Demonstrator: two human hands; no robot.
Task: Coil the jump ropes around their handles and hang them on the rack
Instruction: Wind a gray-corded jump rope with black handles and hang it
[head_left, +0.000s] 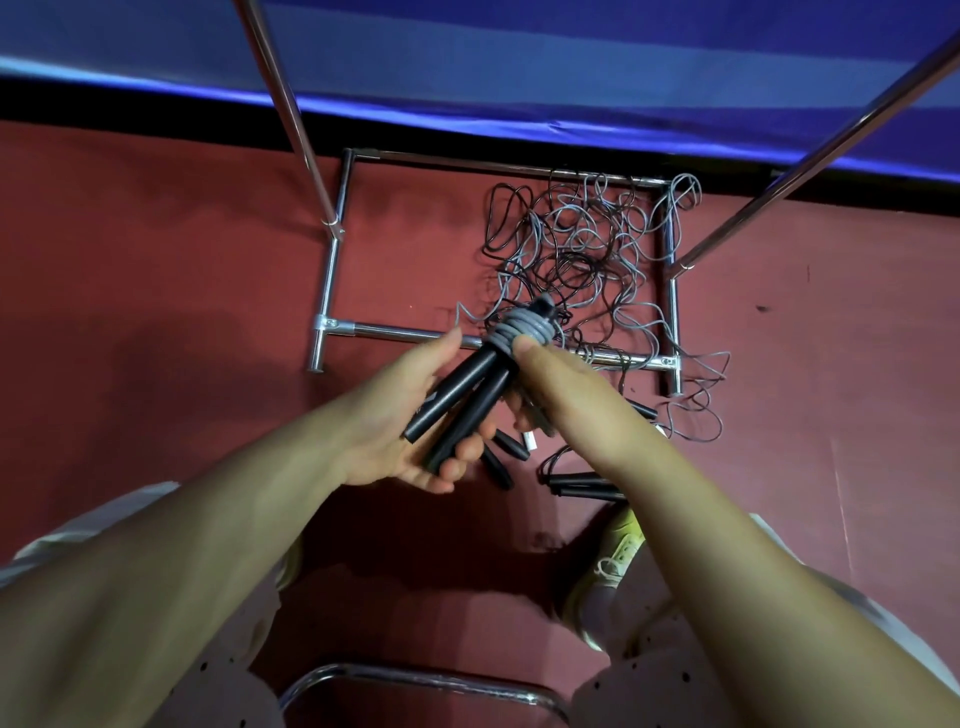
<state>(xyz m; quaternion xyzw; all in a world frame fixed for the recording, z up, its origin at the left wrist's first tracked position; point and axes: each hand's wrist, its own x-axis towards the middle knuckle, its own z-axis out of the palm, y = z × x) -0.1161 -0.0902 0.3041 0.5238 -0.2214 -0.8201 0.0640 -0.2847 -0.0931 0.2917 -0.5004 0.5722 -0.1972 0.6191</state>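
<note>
Two black jump-rope handles (462, 397) lie side by side in my left hand (400, 415), whose fingers curl under them. A grey rope coil (522, 327) is wound around their upper ends. My right hand (550, 374) grips the handles just below the coil, thumb pressed against the grey turns. A tangle of black and grey ropes (582, 249) lies on the red floor inside the base of the chrome rack (332, 260). More black handles (587, 486) lie on the floor under my right forearm.
Two slanted chrome rack uprights (291, 104) rise at left and right. A blue mat (519, 62) runs along the far edge. A chrome chair tube (415, 680) is at the bottom, and a yellow-green shoe (618, 551) is under my right arm.
</note>
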